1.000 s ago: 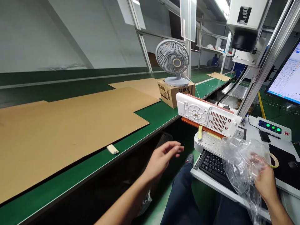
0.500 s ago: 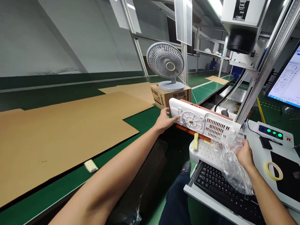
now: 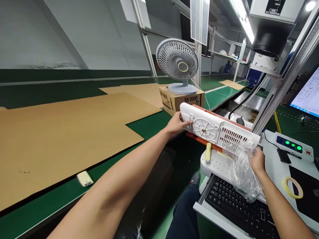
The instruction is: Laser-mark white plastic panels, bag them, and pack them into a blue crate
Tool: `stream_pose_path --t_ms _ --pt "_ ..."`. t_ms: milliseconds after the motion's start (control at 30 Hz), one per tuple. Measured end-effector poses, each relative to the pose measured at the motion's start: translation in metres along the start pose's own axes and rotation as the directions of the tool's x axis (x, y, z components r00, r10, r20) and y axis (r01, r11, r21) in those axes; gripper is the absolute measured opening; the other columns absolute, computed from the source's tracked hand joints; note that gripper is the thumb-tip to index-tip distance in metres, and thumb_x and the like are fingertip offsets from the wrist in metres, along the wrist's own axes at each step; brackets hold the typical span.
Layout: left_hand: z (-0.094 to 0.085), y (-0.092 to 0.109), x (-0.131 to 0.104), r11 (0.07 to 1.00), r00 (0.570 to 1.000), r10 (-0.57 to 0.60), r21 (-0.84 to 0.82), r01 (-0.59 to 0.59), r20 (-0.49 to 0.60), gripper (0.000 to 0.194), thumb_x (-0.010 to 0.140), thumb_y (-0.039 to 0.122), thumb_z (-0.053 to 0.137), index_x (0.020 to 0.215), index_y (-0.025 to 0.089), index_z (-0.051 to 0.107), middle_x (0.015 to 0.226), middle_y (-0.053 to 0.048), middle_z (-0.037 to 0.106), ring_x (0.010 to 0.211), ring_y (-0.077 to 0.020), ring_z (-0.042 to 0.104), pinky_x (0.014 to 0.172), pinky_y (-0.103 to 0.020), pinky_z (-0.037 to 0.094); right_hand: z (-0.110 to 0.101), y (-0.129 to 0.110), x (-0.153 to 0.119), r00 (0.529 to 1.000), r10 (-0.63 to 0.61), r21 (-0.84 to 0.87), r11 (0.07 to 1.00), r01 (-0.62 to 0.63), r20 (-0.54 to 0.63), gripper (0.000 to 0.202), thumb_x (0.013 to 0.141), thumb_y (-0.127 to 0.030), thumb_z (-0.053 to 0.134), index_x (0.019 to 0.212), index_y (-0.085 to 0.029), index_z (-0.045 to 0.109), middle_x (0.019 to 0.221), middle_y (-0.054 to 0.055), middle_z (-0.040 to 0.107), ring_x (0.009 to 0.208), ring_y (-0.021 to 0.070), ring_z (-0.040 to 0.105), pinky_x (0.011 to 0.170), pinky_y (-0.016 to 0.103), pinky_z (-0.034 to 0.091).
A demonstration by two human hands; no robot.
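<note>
A long white plastic housing (image 3: pixel 211 131) with a round ribbed section and a vent grille stands on edge above the perforated platform (image 3: pixel 216 165). My left hand (image 3: pixel 178 124) grips its left end, thumb on the near face and fingers behind. At the other end my right hand (image 3: pixel 258 161) is closed around that end together with a clear plastic bag (image 3: pixel 245 172), which hangs crumpled below. Its fingertips are partly hidden. Reddish-orange parts (image 3: pixel 199 138) show behind and beneath the housing. A pale yellow clip-like piece (image 3: pixel 208 152) sits at the platform's edge.
A grey fan (image 3: pixel 177 63) stands on an M-1000 carton (image 3: pixel 171 101). Flat cardboard (image 3: pixel 74 132) covers the green bench at left. A keyboard (image 3: pixel 239 202) lies in the open drawer below. Overhead hangs a black lens unit (image 3: pixel 270 39); a tape roll (image 3: pixel 292 188) lies at right.
My right hand has moved up to the housing's right end, taking the bag with it. My left fingers have closed onto the left end. The camera view has shifted slightly.
</note>
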State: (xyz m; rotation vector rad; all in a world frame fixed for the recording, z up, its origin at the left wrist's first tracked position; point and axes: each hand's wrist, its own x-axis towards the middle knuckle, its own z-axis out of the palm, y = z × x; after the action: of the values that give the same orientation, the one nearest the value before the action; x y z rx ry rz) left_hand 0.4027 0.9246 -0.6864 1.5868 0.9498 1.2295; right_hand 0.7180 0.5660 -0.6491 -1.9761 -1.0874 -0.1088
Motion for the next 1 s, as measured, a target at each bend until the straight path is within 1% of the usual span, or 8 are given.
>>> stream_pose_path --t_ms 200,400,500,600,733,867,933,1000 --pt "0.002 -0.002 0.002 1.000 1.000 0.009 0.005 -0.008 -0.012 0.088 0.067 0.048 0.100 0.136 0.014 0.058 0.124 -0.016 0.074 0.108 -0.0330 0.070 0.094 -0.047 0.058 -0.001 -0.006 -0.003 0.999 -0.003 -0.007 1.000 0.003 -0.033 0.054 0.085 -0.070 0.059 0.106 -0.022 0.074 0.111 0.017 0.081 0.107 0.0427 0.076 0.088 0.050 0.058" --pt "0.002 -0.001 0.001 1.000 0.999 0.012 -0.006 -0.012 -0.032 0.086 0.067 0.045 0.099 0.136 0.015 0.059 0.127 -0.016 0.074 0.113 -0.0340 0.070 0.097 -0.046 0.058 -0.006 -0.014 -0.003 0.999 -0.014 -0.024 1.000 0.013 -0.041 0.054 0.083 -0.071 0.060 0.104 -0.022 0.073 0.108 0.019 0.080 0.107 0.0467 0.075 0.085 0.053 0.058" --pt "-0.003 0.002 -0.003 0.999 0.999 0.026 -0.035 -0.027 -0.028 0.084 0.065 0.044 0.100 0.133 0.015 0.059 0.124 -0.016 0.074 0.112 -0.0343 0.070 0.096 -0.047 0.059 -0.008 -0.018 -0.009 0.999 -0.011 -0.011 1.000 0.010 -0.035 0.055 0.082 -0.070 0.063 0.104 -0.021 0.074 0.110 0.020 0.081 0.107 0.0473 0.075 0.087 0.055 0.059" --pt "-0.015 0.003 -0.014 0.997 0.999 0.030 -0.064 -0.030 -0.012 0.084 0.064 0.045 0.101 0.131 0.016 0.058 0.123 -0.016 0.074 0.112 -0.0350 0.071 0.096 -0.048 0.060 -0.011 -0.024 -0.025 1.000 -0.010 0.027 1.000 0.011 -0.026 0.053 0.084 -0.068 0.065 0.108 -0.021 0.076 0.110 0.017 0.082 0.105 0.0431 0.077 0.092 0.053 0.060" --pt "-0.040 0.006 -0.052 0.990 1.000 -0.001 -0.141 0.002 0.008 0.092 0.061 0.052 0.102 0.133 0.018 0.056 0.123 -0.015 0.074 0.113 -0.0359 0.072 0.095 -0.050 0.061 -0.028 -0.044 -0.067 0.999 -0.032 0.104 0.994 0.034 -0.019 0.045 0.087 -0.062 0.072 0.110 -0.024 0.076 0.106 0.011 0.082 0.102 0.0392 0.077 0.091 0.049 0.060" --pt "-0.064 0.013 -0.116 0.959 0.998 0.021 -0.281 -0.036 -0.053 0.094 0.062 0.060 0.102 0.132 0.021 0.054 0.127 -0.013 0.073 0.118 -0.0349 0.073 0.099 -0.050 0.062 -0.071 -0.072 -0.124 0.975 -0.182 0.013 0.983 0.185 -0.126 0.030 0.095 -0.053 0.068 0.105 -0.025 0.071 0.101 0.011 0.080 0.090 0.0360 0.077 0.078 0.044 0.059" --pt "-0.069 0.019 -0.155 0.934 0.987 0.065 -0.340 -0.113 -0.149 0.092 0.063 0.061 0.102 0.130 0.022 0.053 0.132 -0.013 0.071 0.125 -0.0343 0.071 0.105 -0.049 0.061 -0.097 -0.086 -0.153 0.915 -0.343 -0.057 0.939 0.339 -0.212 0.020 0.099 -0.044 0.068 0.104 -0.025 0.071 0.098 0.010 0.079 0.087 0.0331 0.076 0.076 0.041 0.058" --pt "-0.068 0.026 -0.193 0.920 0.966 0.080 -0.356 -0.167 -0.247 0.091 0.063 0.066 0.101 0.127 0.023 0.052 0.137 -0.014 0.071 0.132 -0.0347 0.068 0.109 -0.048 0.059 -0.122 -0.098 -0.179 0.825 -0.500 -0.077 0.863 0.499 -0.264 0.014 0.101 -0.032 0.070 0.113 -0.025 0.073 0.105 0.008 0.079 0.095 0.0307 0.077 0.086 0.040 0.060"
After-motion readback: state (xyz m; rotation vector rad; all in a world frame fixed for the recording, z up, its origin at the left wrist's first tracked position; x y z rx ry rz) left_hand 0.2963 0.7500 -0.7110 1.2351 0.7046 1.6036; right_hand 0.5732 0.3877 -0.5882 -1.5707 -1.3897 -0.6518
